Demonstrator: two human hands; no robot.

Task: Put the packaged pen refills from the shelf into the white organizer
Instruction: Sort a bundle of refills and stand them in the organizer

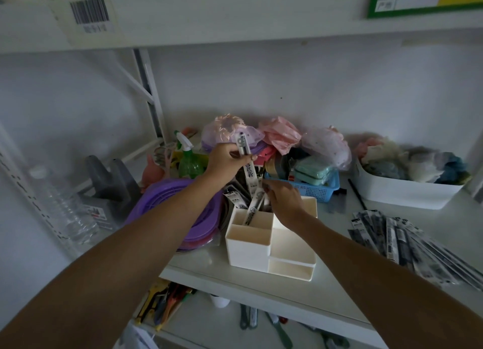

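Left hand [226,160] grip clamps 1 packaged refill [247,163] (upright) above white organizer [251,241]; right hand [283,199] grip unclear.

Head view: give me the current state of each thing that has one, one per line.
Left hand: grip closed on one refill pack.
Held refill pack: upright, above the organizer.
Right hand: over the organizer's back compartment, fingers at the packs there; grip unclear.
White organizer: a few packs standing in the back compartments, front ones empty.
Refill pile: lying flat on the shelf, not yet moved.
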